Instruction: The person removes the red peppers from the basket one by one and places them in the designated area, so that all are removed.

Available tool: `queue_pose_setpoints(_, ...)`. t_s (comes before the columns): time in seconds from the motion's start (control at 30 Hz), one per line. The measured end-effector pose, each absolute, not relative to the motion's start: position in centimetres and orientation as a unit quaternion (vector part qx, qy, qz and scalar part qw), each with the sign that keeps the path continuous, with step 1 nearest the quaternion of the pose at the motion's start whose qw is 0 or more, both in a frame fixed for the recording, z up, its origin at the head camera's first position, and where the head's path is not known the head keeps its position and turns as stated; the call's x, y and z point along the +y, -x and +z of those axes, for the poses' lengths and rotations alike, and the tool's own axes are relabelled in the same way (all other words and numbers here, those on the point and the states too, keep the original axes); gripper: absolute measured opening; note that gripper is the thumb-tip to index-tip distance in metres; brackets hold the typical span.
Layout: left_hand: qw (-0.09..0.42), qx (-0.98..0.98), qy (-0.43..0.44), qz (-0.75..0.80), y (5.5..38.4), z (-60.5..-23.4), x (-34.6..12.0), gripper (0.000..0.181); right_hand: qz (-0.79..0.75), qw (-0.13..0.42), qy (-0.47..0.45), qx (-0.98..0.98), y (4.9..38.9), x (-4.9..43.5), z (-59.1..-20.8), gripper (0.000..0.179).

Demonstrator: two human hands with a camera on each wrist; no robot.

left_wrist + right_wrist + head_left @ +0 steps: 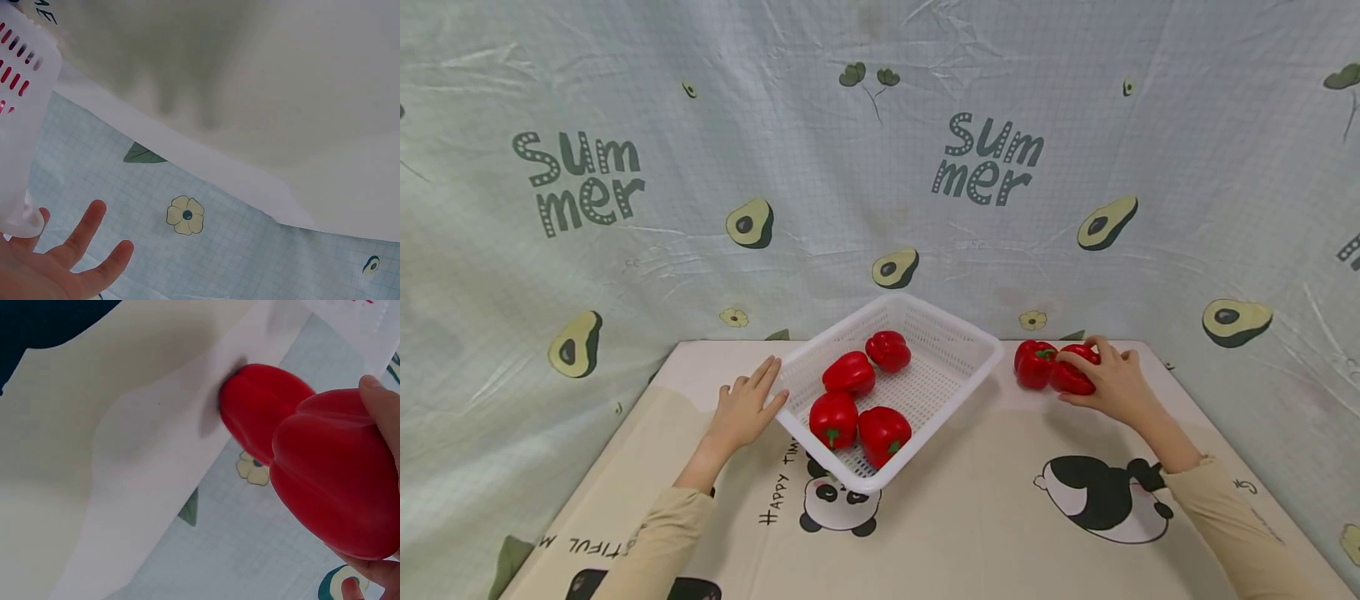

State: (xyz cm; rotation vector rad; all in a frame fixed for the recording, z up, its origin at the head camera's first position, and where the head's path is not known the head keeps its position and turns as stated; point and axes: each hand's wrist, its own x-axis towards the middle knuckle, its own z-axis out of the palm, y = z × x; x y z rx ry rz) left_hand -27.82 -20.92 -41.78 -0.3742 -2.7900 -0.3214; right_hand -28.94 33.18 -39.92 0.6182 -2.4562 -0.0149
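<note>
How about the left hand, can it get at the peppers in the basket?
Probably yes: the left hand is at the rim of the basket, and nothing covers the red peppers inside.

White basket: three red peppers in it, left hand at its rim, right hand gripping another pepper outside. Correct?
No: the white basket holds four red peppers, as the head view shows. The rest stands: left hand at its rim, right hand gripping another pepper outside.

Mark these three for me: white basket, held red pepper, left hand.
White basket [922, 390]: head view, bare mesh floor.
Held red pepper [337, 478]: right wrist view, middle of its glossy side.
Left hand [742, 412]: head view, back of the hand.
</note>
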Motion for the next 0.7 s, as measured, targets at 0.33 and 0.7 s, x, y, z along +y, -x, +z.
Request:
queue_pose_setpoints(0.33,0.157,-0.971,0.131,-0.120,27.6,-41.7,-21.0,0.057,-0.015,0.252,-0.186,-0.950,29.4,34.4,-40.3,0.067)
queue_pose_setpoints(0.7,0.147,-0.974,0.129,-0.118,27.8,-41.6,-20.8,0.058,-0.051,0.266,-0.157,-0.950,30.7,35.7,-40.5,0.081)
